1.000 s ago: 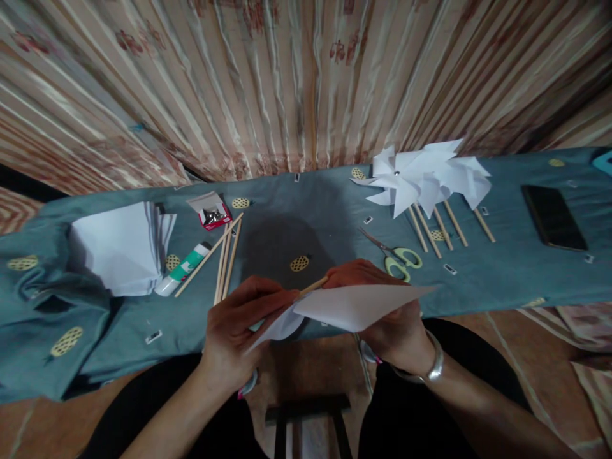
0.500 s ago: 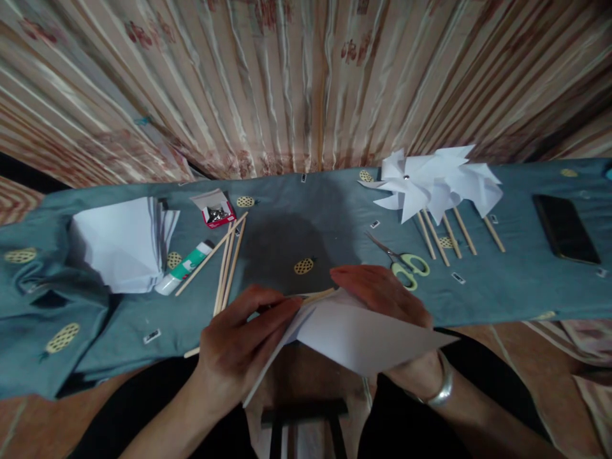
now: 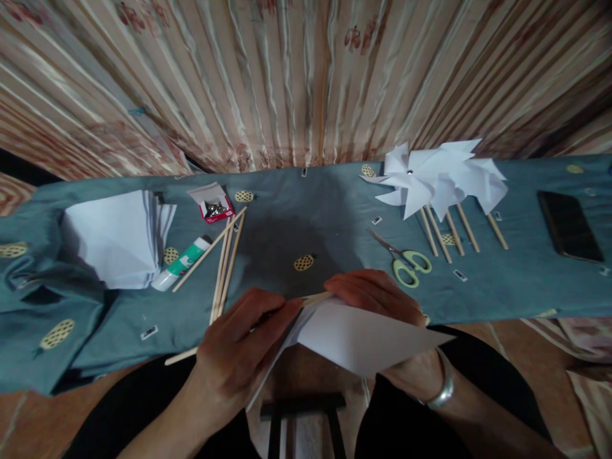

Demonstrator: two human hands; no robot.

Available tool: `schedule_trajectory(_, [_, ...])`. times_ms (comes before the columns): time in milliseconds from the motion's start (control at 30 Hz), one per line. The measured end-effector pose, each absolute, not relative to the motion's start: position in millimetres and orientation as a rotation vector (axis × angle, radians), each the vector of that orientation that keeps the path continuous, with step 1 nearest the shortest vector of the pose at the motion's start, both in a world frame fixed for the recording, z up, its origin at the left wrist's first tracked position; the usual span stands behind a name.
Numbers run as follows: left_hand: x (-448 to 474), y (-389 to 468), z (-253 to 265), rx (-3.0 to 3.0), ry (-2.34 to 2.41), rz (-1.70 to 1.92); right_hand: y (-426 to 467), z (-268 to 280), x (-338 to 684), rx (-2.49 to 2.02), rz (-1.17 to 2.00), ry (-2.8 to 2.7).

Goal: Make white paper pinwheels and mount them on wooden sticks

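Note:
Just above my lap, my left hand (image 3: 243,350) is closed around a thin wooden stick (image 3: 182,357). One end of the stick pokes out left of that hand, and the other end meets a folded white paper (image 3: 358,335). My right hand (image 3: 377,296) grips the paper from behind and to the right, with its fingers curled at the stick's far end. Part of that hand is hidden by the paper's large flap, which points right. Whether a pin sits between stick and paper is hidden from view.
On the blue-green cloth (image 3: 306,217), a paper stack (image 3: 109,239), glue stick (image 3: 184,262), box of metal pins (image 3: 215,207) and loose sticks (image 3: 222,268) lie left. Scissors (image 3: 406,261), several white pinwheels (image 3: 440,178) and a phone (image 3: 568,224) lie right. A curtain (image 3: 296,83) hangs behind.
The stick's free end now sticks out farther to the left of my left hand. Both hands keep nearly the same hold, the right one slightly farther left. The view has shifted a little.

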State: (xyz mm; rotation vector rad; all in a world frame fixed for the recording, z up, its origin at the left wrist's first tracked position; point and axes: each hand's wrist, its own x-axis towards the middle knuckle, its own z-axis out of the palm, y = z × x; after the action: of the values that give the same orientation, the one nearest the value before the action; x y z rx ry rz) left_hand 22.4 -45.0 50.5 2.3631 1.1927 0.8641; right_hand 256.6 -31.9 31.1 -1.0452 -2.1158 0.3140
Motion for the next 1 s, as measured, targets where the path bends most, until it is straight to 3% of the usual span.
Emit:
schedule_trajectory(267, [23, -45, 47, 2.395, 1.188, 0.823, -29, 35, 253, -1.061, 0.428, -2.102])
schedule_trajectory(433, [23, -38, 34, 2.427, 1.154, 1.012, -25, 29, 254, -1.047, 0.439, -2.123])
schedule_trajectory(1000, [24, -36, 33, 2.449, 1.14, 0.96, -23, 25, 260, -1.039, 0.333, -2.264])
